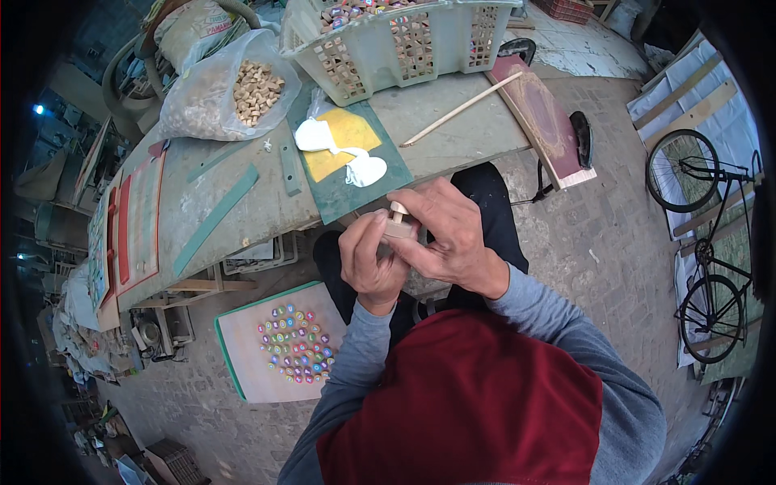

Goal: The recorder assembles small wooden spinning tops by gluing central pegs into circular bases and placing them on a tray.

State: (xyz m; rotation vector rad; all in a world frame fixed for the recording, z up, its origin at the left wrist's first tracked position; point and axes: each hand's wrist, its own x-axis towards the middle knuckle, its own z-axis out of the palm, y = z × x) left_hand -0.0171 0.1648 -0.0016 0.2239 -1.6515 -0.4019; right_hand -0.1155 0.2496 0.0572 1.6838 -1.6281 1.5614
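Close above my lap, my left hand (370, 263) and my right hand (453, 234) hold a small pale wooden block (398, 229) between them. A light wooden peg with a rounded head (398, 208) stands up from the block, by my right index finger and thumb. Fingers cover part of both pieces. On the bench just beyond my hands lies a dark green board (327, 199) with a yellow sheet (349, 133) on it. Two white lumps, a larger one (315, 136) and a rounder one (368, 170), rest on the sheet; I cannot tell their material.
A plastic bag of wooden pieces (259, 93) and a pale crate (380, 61) stand on the bench (453, 133). A thin stick (461, 109) lies near a maroon board (543, 117). Below left is a panel of coloured discs (250, 380). A bicycle (703, 242) stands at right.
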